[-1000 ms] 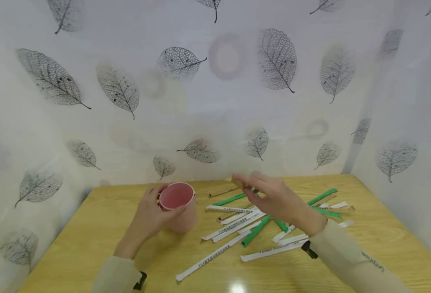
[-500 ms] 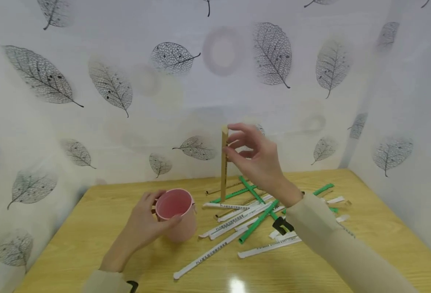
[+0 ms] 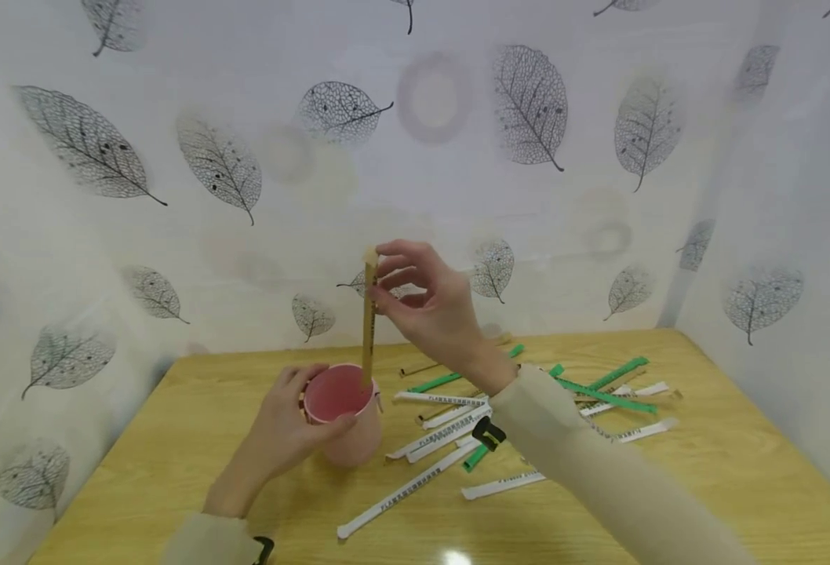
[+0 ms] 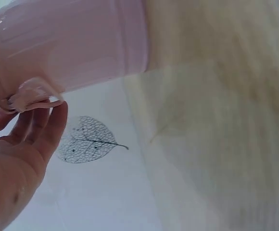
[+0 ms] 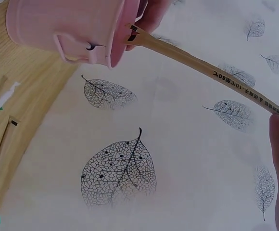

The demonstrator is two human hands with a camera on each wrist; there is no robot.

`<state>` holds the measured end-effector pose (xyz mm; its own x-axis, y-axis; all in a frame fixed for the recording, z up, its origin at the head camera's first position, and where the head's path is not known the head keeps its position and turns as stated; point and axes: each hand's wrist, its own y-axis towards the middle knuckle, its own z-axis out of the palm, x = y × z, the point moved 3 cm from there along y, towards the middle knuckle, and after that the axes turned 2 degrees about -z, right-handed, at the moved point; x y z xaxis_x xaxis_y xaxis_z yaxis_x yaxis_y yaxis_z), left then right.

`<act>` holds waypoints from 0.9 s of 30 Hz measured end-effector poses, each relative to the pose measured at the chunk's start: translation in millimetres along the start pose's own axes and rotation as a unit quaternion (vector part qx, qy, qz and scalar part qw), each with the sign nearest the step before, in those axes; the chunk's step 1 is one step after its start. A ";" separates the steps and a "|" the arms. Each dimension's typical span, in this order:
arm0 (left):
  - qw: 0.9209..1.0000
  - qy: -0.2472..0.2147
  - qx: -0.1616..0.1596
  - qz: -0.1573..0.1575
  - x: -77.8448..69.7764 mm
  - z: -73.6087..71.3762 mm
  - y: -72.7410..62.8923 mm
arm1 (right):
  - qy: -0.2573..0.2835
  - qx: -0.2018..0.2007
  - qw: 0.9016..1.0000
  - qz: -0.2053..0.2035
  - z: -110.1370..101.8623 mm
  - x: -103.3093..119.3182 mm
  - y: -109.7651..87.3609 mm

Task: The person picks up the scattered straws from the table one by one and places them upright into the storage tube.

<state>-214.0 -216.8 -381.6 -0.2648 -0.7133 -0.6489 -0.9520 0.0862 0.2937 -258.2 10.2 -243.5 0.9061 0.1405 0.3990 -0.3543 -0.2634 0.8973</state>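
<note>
A small pink bucket (image 3: pixel 354 441) stands at the left of the wooden table. My left hand (image 3: pixel 272 435) grips it by the rim, thumb at the near side and fingers on the far side; in the left wrist view those fingers (image 4: pixel 53 127) lie by the bucket's side loop. Between the thumb and fingers of my right hand (image 3: pixel 432 302) is the upper part of a brown paper-wrapped straw (image 3: pixel 369 333), held upright. Its lower end (image 5: pixel 135 36) is at the bucket's mouth, just inside the rim in the head view.
Right of the bucket lies a loose pile of wrapped straws: white ones (image 3: pixel 408 490), green ones (image 3: pixel 616 399) and brown ones (image 3: pixel 422 366). My right forearm passes over part of the pile. A curtain with leaf prints (image 3: pixel 531 106) hangs behind the table's back edge.
My right hand has lifted the brown straw from the pile, turned it upright and carried it left to the bucket. My left hand still holds the bucket.
</note>
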 end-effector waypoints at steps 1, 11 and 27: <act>1.000 -0.003 -0.002 0.000 0.9 0.6 -0.3 | -0.003 0.003 1.000 0.003 2.5 -1.5 -1.7; 1.000 -0.018 -0.011 0.012 2.2 1.1 -2.4 | -0.046 0.049 0.997 0.037 18.1 -18.5 -33.4; 1.000 -0.025 -0.003 0.000 0.8 -0.3 -4.1 | -0.059 0.091 0.990 0.090 31.8 -36.5 -62.6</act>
<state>-210.3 -218.0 -383.1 -0.2722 -0.6777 -0.6831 -0.9512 0.0820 0.2976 -261.8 -8.8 -320.2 0.8562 -0.0338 0.5156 -0.4753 -0.4428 0.7603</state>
